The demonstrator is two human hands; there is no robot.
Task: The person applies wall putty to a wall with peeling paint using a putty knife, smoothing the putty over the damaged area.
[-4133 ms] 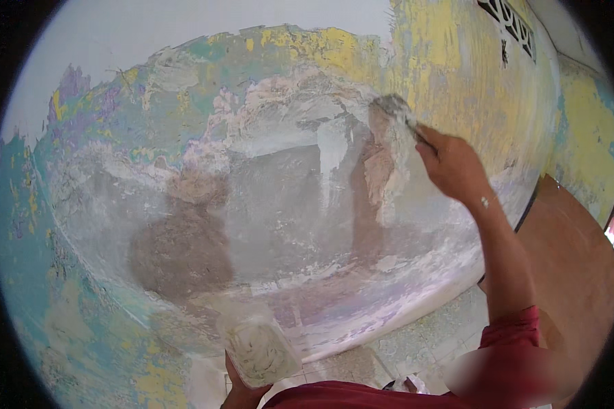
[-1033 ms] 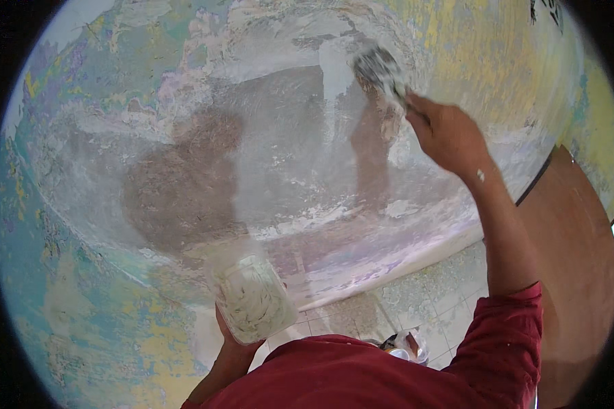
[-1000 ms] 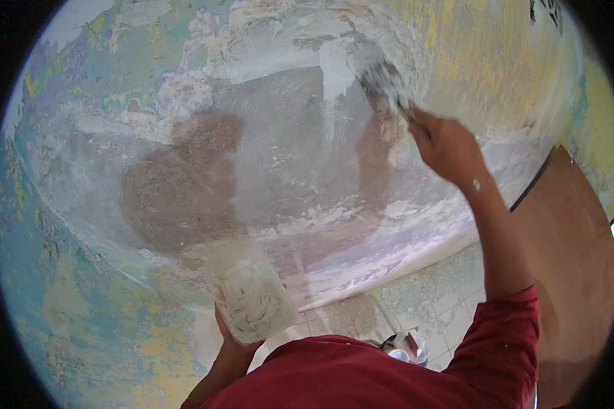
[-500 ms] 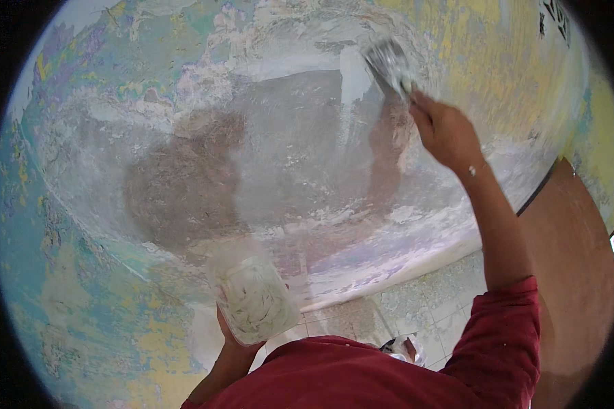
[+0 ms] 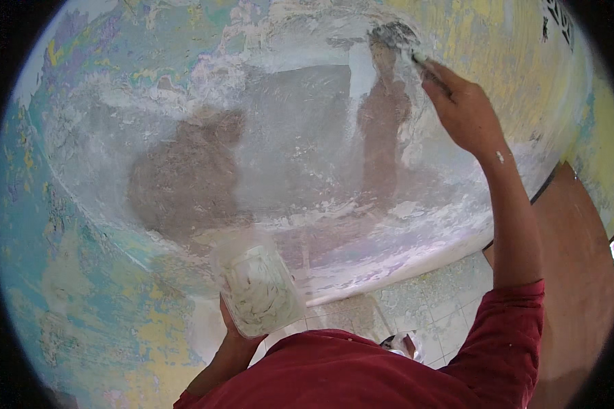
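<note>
My right hand (image 5: 460, 102) grips the dark handle of a scraper (image 5: 396, 42); its putty-smeared blade is at the grey, roughly patched part of the wall (image 5: 293, 136), near the top, where pink, yellow, mint and lilac layers show around it. Down at the lower middle, my left hand (image 5: 235, 324) holds a translucent rectangular plastic tub (image 5: 258, 286) of off-white putty from beneath and the side, most of that hand hidden by the tub. A white smear is on my right wrist.
A brown board (image 5: 569, 259) leans at the right beside the wall. A tiled floor (image 5: 436, 327) shows along the wall's foot, with small white and dark items (image 5: 402, 346) partly behind my body. A dark openwork vent (image 5: 558, 24) is high on the right.
The scraper and my right hand have moved up and slightly right since half a second ago. The tub in my left hand sits slightly higher. Both grips look unchanged.
</note>
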